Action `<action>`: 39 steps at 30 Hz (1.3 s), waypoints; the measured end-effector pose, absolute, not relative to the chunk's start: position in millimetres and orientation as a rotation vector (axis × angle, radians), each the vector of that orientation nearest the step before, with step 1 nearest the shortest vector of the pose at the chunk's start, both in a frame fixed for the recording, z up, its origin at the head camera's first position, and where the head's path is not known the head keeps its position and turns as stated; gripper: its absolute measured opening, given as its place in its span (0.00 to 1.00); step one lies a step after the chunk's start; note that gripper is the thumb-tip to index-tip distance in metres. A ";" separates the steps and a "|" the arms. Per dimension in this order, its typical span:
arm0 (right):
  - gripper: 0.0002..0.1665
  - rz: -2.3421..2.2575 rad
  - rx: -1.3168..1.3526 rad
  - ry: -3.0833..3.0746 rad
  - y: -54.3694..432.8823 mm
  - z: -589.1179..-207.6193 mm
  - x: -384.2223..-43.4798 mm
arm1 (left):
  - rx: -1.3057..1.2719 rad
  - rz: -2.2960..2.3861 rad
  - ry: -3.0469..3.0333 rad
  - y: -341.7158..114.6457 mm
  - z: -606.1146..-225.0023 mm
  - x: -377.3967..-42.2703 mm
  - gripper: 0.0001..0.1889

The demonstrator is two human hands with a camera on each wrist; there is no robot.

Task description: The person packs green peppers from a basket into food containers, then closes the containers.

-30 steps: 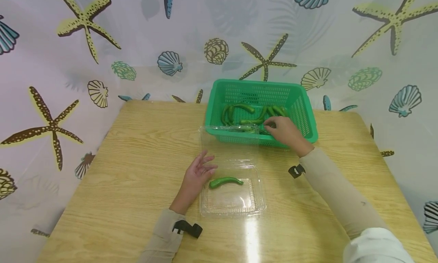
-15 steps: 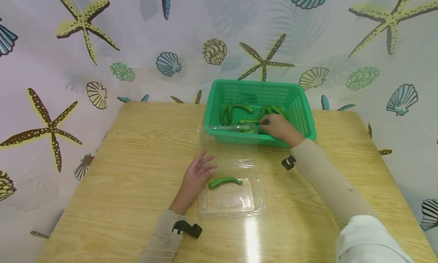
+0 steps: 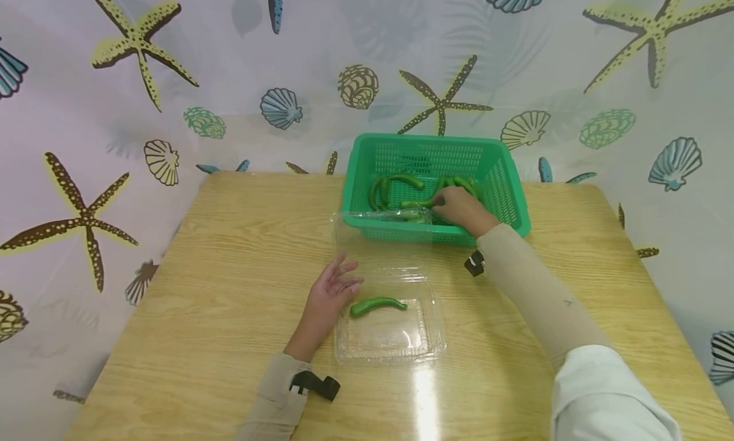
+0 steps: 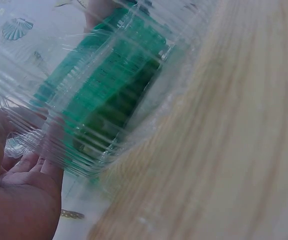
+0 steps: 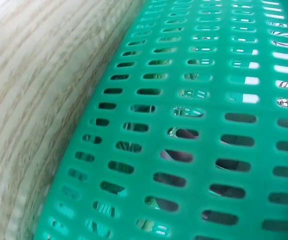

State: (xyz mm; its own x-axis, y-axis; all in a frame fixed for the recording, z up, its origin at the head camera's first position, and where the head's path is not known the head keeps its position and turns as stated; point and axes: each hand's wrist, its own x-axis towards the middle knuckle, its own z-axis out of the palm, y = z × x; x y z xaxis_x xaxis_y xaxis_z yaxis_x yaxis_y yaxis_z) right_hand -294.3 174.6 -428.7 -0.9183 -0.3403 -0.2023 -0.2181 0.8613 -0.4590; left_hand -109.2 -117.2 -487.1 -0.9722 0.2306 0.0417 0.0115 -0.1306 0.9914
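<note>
A clear plastic clamshell box lies open on the table, its lid tipped back against the green basket. One curved green chili pepper rests in its base. At the box's left edge, my left hand has relaxed, spread fingers; in the left wrist view they touch the ribbed plastic. My right hand reaches over the front rim into the basket. Its curled thumb and fingers pinch the right end of a green chili pepper. Through the slots of the basket wall, bits of that hand show.
Several more green chili peppers lie in the basket, at its left and right. The basket stands at the back of the wooden table. Behind it hangs a curtain printed with shells and starfish.
My right hand has moved slightly left and deeper into the basket, its fingers lowering onto the pepper's end. The left hand, the box and the pepper in it have stayed put.
</note>
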 end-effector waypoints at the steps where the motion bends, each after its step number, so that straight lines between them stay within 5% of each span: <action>1: 0.18 -0.627 -0.424 2.752 174.6 -430.1 -295.8 | 0.275 2.240 1.971 -116.7 -487.6 -109.1 0.35; 14: 0.25 -0.512 -0.403 2.643 171.1 -440.4 -296.4 | 0.287 2.222 1.967 -119.2 -488.0 -107.4 0.35; 39: 0.18 -0.361 -0.419 2.598 170.4 -435.4 -301.3 | 0.277 2.265 1.983 -118.5 -510.1 -114.7 0.35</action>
State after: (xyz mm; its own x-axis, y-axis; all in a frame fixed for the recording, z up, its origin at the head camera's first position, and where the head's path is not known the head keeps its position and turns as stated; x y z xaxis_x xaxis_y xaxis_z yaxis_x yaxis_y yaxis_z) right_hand -301.3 170.4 -435.4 -0.8376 -0.3538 -0.4162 -0.2271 0.9185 -0.3238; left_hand -114.7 -118.5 -510.1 -0.9763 0.2082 0.0592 0.0312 -0.1352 0.9903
